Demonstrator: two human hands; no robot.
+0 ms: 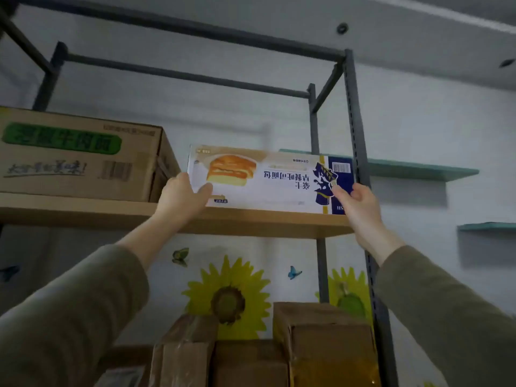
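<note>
Both hands (pixel 181 196) (pixel 360 205) hold bread box (pixel 265 188) upside-down, long axis left-right.

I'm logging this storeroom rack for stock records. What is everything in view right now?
bread box: one, white with blue end, print upside down, at the shelf board
labelled carton: one, brown with green label, on the board, left of the bread box
shelf board: one, light wood, upper rack level
rack: one, dark grey metal, against the wall
lower cartons: at least three, brown, below the board
sunflower stickers: two, yellow, on the wall
butterfly stickers: at least two, on the wall
wall shelves: two, teal, right of the rack
left hand: one, olive sleeve, grips the box's left end
right hand: one, olive sleeve, grips its right end
</note>
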